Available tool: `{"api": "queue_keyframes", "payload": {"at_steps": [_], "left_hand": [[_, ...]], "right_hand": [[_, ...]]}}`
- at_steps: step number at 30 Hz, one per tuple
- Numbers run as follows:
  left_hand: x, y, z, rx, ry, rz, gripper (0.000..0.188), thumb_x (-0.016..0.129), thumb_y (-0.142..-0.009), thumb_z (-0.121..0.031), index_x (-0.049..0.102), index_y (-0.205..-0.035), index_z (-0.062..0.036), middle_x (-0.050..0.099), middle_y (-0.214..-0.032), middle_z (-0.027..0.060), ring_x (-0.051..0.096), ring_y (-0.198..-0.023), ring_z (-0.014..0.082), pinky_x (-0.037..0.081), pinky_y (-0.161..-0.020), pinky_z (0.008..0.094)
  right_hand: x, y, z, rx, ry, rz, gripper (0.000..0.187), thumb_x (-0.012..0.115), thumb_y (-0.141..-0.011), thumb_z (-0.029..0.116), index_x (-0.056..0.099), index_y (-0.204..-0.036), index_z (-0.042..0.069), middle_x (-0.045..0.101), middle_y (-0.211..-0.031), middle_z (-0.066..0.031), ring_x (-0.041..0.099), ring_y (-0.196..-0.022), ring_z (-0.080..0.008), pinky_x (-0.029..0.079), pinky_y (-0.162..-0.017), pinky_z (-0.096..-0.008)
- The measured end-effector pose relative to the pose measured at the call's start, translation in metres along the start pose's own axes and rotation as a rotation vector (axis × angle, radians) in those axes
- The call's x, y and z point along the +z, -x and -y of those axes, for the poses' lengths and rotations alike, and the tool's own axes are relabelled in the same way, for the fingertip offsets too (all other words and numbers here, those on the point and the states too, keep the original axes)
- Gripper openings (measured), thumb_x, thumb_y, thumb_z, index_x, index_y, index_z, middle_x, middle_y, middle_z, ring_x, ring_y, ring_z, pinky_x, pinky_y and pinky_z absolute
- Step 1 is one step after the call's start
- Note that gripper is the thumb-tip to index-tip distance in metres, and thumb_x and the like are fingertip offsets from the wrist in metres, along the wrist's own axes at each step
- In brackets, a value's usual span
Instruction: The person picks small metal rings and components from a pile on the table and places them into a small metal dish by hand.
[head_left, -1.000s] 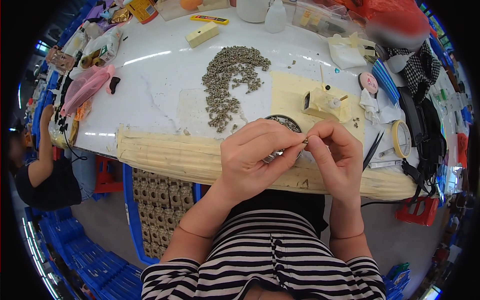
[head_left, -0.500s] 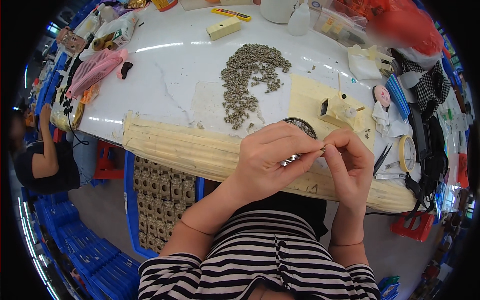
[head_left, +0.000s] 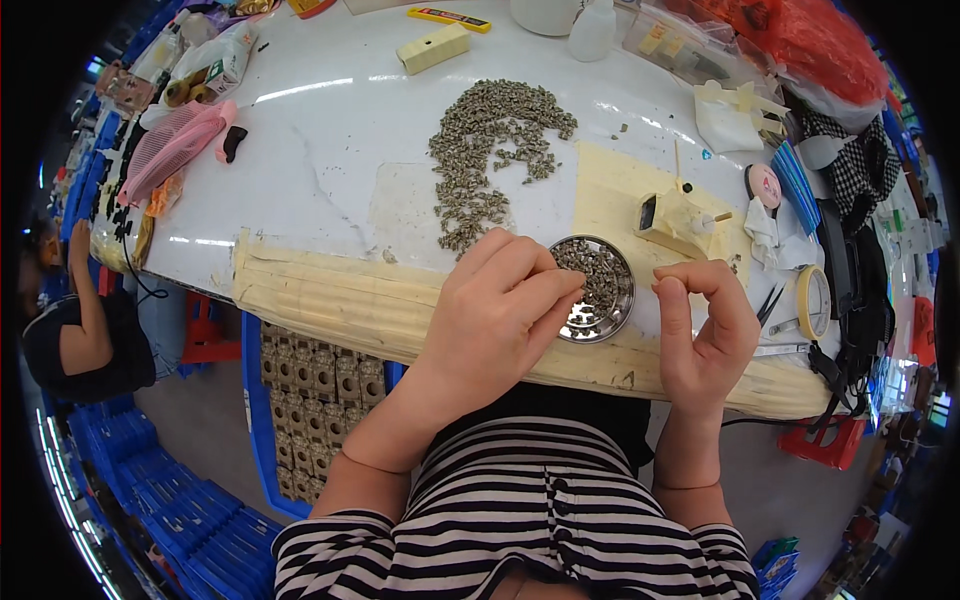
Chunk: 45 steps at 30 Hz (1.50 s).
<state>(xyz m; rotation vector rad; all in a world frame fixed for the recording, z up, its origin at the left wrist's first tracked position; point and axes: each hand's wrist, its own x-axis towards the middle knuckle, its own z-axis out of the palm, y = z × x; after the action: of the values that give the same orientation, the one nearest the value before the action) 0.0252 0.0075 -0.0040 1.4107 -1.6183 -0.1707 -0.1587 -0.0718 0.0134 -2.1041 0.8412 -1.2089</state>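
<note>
A round metal dish (head_left: 629, 305) holds many small grey metal parts (head_left: 603, 272). My left hand (head_left: 497, 318) reaches over its left side, thumb and fingers pinched together above the parts. Whatever lies between those fingertips is hidden. To the right of the dish, apart from it, my right hand (head_left: 708, 325) is raised with thumb and index fingertip pressed together. Anything in that pinch is too small to make out. Beyond my left hand, a large loose pile (head_left: 500, 110) of similar small metal parts spreads over the white table (head_left: 330, 130).
A taped block with a small stick (head_left: 683, 228) stands on a yellow sheet (head_left: 605, 185). Tweezers (head_left: 770, 304) and a tape roll (head_left: 815, 302) lie right. The padded table edge (head_left: 330, 292) runs before me. Below left, a blue crate (head_left: 258, 420) holds metal pieces. Another person (head_left: 85, 340) sits left.
My hands were together at the fingertips over a tiny piece; now they are apart. The left has moved left over the dish, uncovering most of it. The right has stayed nearly in place.
</note>
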Motion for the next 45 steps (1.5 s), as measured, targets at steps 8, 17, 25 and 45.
{"api": "queue_keyframes", "payload": {"at_steps": [8, 17, 25, 45], "left_hand": [[-0.042, -0.003, 0.015, -0.075, -0.164, -0.052, 0.022, 0.077, -0.074, 0.001, 0.074, -0.095, -0.0032, 0.061, -0.083, 0.0068, 0.057, -0.08, 0.0213, 0.045, -0.069, 0.0313], [-0.073, -0.017, 0.033, -0.183, -0.115, 0.252, 0.024, 0.079, -0.078, -0.008, 0.069, -0.1, -0.0025, 0.06, -0.09, 0.0081, 0.059, -0.084, 0.0229, 0.05, -0.072, 0.0321], [-0.061, -0.039, 0.059, 0.006, -0.144, 0.294, 0.011, 0.072, -0.084, -0.004, 0.067, -0.092, -0.0007, 0.062, -0.086, 0.0105, 0.062, -0.072, 0.0265, 0.051, -0.066, 0.0332], [-0.029, -0.1, 0.046, -0.684, 1.276, 0.668, 0.022, 0.063, -0.097, -0.011, 0.066, -0.115, 0.0012, 0.068, -0.095, 0.0046, 0.066, -0.082, 0.0089, 0.057, -0.075, 0.0215]], "right_hand": [[0.0, 0.002, -0.003, -0.021, 0.028, -0.017, 0.003, 0.069, -0.085, -0.002, 0.066, -0.085, -0.002, 0.066, -0.077, -0.0079, 0.057, -0.064, -0.0146, 0.046, -0.06, -0.0252], [0.001, 0.002, -0.001, -0.082, 0.093, -0.018, 0.005, 0.07, -0.083, -0.004, 0.067, -0.084, -0.001, 0.066, -0.076, -0.0074, 0.057, -0.062, -0.0163, 0.045, -0.057, -0.0264], [-0.011, -0.007, 0.01, -0.319, 0.267, 0.079, 0.013, 0.073, -0.075, -0.005, 0.067, -0.085, 0.001, 0.063, -0.072, -0.0073, 0.058, -0.06, -0.0222, 0.044, -0.054, -0.0296], [0.015, -0.067, 0.005, -0.652, 0.434, -0.039, 0.025, 0.075, -0.07, -0.001, 0.068, -0.093, 0.005, 0.059, -0.071, -0.0031, 0.058, -0.06, -0.0186, 0.045, -0.051, -0.0308]]}}
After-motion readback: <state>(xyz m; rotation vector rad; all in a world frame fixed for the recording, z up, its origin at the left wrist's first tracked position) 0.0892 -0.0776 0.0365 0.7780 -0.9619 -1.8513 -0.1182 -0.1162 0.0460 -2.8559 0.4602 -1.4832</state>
